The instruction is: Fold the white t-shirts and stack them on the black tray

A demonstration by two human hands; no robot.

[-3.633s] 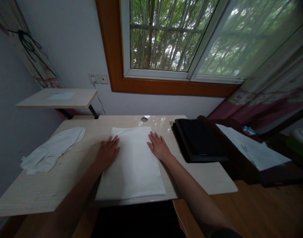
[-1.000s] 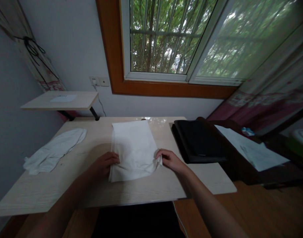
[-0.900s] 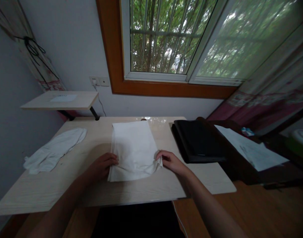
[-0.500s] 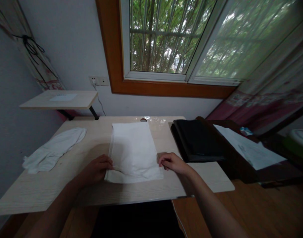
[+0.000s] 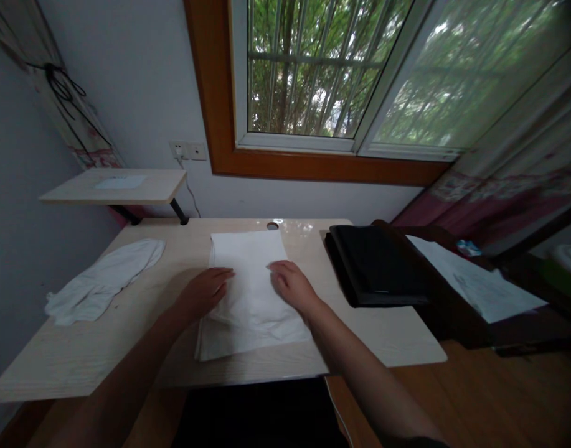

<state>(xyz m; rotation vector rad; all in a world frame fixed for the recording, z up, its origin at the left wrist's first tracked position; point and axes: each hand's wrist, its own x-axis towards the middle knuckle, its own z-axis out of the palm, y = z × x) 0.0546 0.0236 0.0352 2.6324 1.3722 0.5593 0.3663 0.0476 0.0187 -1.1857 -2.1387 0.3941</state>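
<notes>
A folded white cloth (image 5: pixel 254 305) lies on the table (image 5: pixel 364 339), creased toward its near end. The left hand (image 5: pixel 205 290) and right hand (image 5: pixel 292 285) rest on its sides, fingers loosely extended, pinching nothing — uneven pressure could drag the top layer askew or deepen those creases.

Hands (image 5: pixel 292 286) now closer together on cloth (image 5: pixel 251 305)

This looks like a room in a home, likely a bedroom or study. Floral curtains (image 5: pixel 523 162) hang at the far right, with a tied-back curtain (image 5: pixel 86 127) at far left. A wood-framed window (image 5: pixel 313 81) faces greenery above a pale desk (image 5: pixel 373 336) with a raised shelf (image 5: pixel 159 186); the floor (image 5: pixel 509 398) appears wooden.
</notes>
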